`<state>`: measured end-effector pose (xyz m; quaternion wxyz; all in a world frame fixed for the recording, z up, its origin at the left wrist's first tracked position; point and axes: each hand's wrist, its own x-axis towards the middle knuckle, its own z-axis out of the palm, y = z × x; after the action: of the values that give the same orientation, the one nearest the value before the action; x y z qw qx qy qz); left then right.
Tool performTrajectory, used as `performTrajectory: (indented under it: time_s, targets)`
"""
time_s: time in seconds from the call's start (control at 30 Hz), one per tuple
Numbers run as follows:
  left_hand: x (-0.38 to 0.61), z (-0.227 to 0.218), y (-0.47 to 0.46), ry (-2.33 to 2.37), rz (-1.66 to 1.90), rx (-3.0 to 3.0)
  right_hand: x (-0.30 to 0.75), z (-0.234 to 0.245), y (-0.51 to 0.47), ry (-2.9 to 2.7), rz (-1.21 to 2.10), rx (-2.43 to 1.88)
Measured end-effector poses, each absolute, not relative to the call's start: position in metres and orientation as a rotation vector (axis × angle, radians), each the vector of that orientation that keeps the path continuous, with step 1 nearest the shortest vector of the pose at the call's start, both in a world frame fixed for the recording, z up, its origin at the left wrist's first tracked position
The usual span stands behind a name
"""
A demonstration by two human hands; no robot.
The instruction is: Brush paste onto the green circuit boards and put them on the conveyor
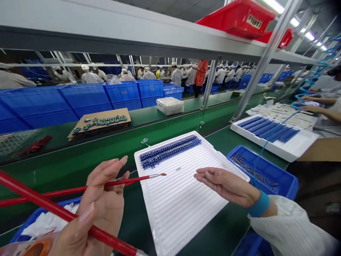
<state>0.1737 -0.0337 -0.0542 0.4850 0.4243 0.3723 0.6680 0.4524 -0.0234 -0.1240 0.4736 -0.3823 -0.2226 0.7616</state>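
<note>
My left hand [98, 202] is held up at the left of the white ridged tray [183, 206]. Its thumb lies over a thick red-handled brush [112, 243], and thinner red paintbrushes [141, 178] run between its fingers. One fine brush tip points over the tray. Above the tray's right side is my right hand [221, 183], palm turned up and fingers together; something small and dark seems to sit in them, too small to name. Two rows of small blue parts [170, 151] fill the tray's far end. A small grey metal piece [178, 168] lies alone on the ridges.
A blue bin [289, 183] of metal pieces stands right of the tray, below another white tray [301, 145] with blue rows. Cardboard [106, 117] carries green ring-shaped parts. A shelf [160, 26] crosses overhead. A coiled blue hose [306, 85] hangs right, near a co-worker's hands [310, 105].
</note>
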Motion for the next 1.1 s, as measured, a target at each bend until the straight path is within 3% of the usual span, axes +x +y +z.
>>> performTrajectory:
  time_s: [0.13, 0.4, 0.53, 0.8, 1.1]
  targets:
    - [0.168, -0.068, -0.022, 0.865, 1.749, 1.249, 0.45, -0.13, -0.017, -0.484, 1.81, -1.008]
    - [0.185, -0.094, -0.029, 1.003, 1.22, 1.448, 0.425, -0.102, -0.025, -0.963, 1.848, -0.918]
    - [0.192, -0.098, -0.033, 0.984, 1.159, 1.492, 0.402, -0.072, -0.034, -1.432, 1.503, -0.987]
    - [0.195, -0.083, -0.044, 0.973, 1.257, 1.578, 0.363, -0.028, -0.043, -2.072, 0.48, -1.042]
    - [0.197, -0.076, -0.049, 0.937, 1.234, 1.628, 0.348, -0.024, -0.049, -2.352, -0.082, -0.993]
